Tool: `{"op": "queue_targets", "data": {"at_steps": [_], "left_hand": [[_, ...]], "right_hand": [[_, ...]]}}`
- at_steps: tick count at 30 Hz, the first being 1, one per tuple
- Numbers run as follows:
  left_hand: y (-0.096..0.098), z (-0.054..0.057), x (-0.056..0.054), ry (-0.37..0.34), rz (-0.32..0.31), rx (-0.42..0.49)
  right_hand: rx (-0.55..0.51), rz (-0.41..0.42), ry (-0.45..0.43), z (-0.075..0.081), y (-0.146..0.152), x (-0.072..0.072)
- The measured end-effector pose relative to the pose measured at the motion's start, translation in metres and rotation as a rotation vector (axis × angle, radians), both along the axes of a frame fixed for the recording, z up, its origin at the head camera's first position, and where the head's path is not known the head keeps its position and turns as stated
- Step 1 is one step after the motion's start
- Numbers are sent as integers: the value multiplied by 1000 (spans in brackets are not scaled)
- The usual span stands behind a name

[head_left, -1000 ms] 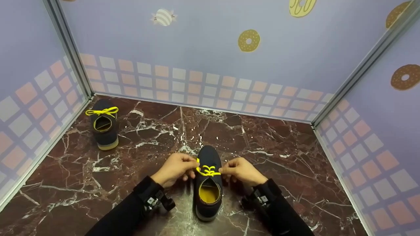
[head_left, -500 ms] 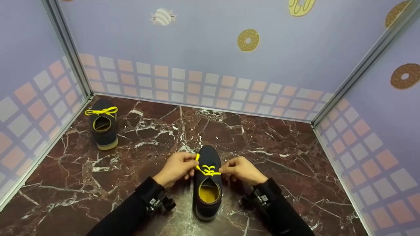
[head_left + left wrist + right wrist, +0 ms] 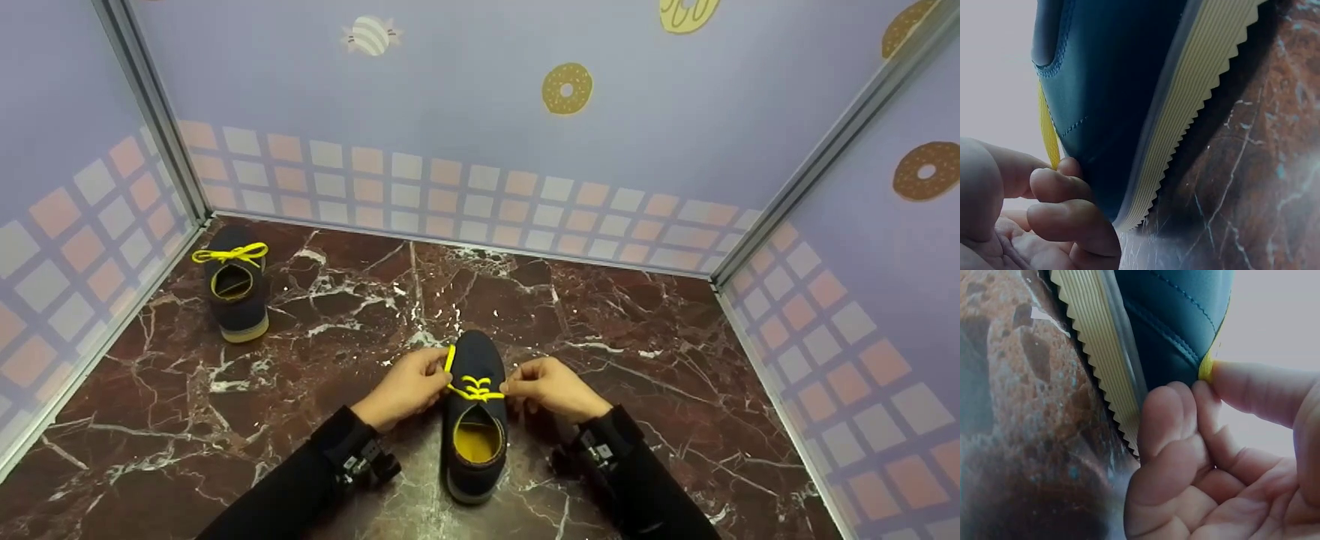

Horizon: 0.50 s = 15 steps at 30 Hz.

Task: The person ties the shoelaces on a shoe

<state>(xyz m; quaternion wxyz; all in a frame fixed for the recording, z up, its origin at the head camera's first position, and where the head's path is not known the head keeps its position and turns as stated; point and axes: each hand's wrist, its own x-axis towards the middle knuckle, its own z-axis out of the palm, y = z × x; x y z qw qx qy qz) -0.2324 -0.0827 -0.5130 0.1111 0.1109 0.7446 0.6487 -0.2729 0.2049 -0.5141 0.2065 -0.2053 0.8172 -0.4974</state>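
Note:
A dark shoe [image 3: 478, 352] with a yellow insole stands between my hands, toe pointing away. Yellow shoelace [image 3: 477, 389] crosses its upper. My left hand [image 3: 407, 386] pinches one lace end at the shoe's left side, and a short length of it sticks up past the fingers. On the other side my right hand [image 3: 553, 389] pinches the opposite lace between thumb and forefinger. In the left wrist view the lace [image 3: 1047, 126] runs taut down to the fingertips. In the right wrist view the lace [image 3: 1206, 367] shows only as a small piece at the thumb tip.
A matching shoe [image 3: 238, 289] with its yellow lace in a bow stands at the far left, near the corner. Patterned lilac walls [image 3: 465, 90] enclose the dark red marble surface [image 3: 637, 330] at left, back and right.
The left hand has shifted slightly along the lace, and more of the lace end now shows above its fingers. My right hand and the shoe have stayed nearly still.

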Motion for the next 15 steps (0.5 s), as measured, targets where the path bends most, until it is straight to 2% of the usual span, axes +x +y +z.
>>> {"op": "queue_targets", "data": {"at_steps": [5, 9, 15], "left_hand": [[-1, -1, -1, -12, -19, -17], [-3, 1, 1, -45, -6, -20], [-4, 1, 2, -56, 13, -5]], "right_hand": [[-13, 3, -14, 0, 0, 0], [-20, 3, -20, 0, 0, 0], [-23, 7, -15, 0, -1, 1]]}}
